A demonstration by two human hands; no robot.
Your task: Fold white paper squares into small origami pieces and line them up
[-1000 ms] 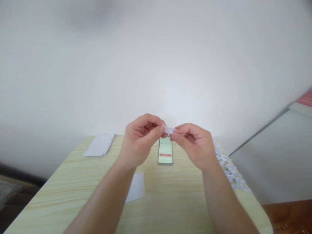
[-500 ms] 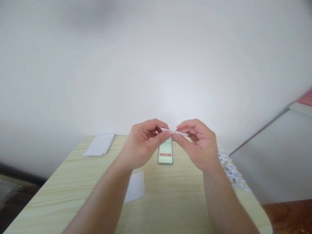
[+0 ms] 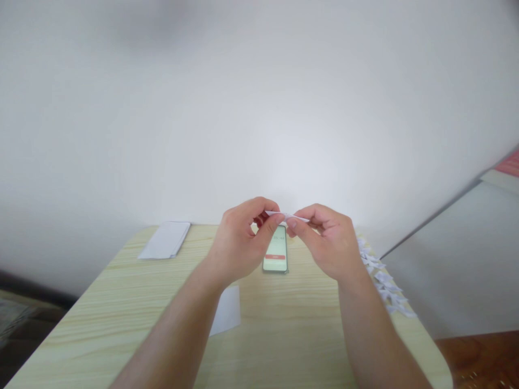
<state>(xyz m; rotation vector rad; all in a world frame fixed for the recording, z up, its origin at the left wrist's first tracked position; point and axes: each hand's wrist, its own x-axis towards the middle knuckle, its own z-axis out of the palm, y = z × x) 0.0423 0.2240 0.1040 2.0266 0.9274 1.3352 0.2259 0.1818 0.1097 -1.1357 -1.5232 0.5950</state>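
Observation:
Between my two hands is a small folded piece of white paper (image 3: 286, 215), held up in the air above a phone. My left hand (image 3: 247, 237) pinches its left part between thumb and fingers. On the other side my right hand (image 3: 327, 237) grips the right part, thumb in front and fingers behind. The fingertips partly cover the paper, so its full folded shape cannot be made out. The phone (image 3: 274, 259) lies on the table below with its screen lit and a red bar near the bottom.
A stack of white paper (image 3: 164, 241) lies at the table's back left. One white sheet (image 3: 227, 310) is partly behind my left forearm. Several folded white paper pieces (image 3: 389, 292) line the right edge of the wooden table (image 3: 279, 346). A white wall (image 3: 259, 108) rises behind it.
My right hand has come in closer and its fingers have closed onto the paper. The left hand has shifted only slightly, and the paper stays at about the same height.

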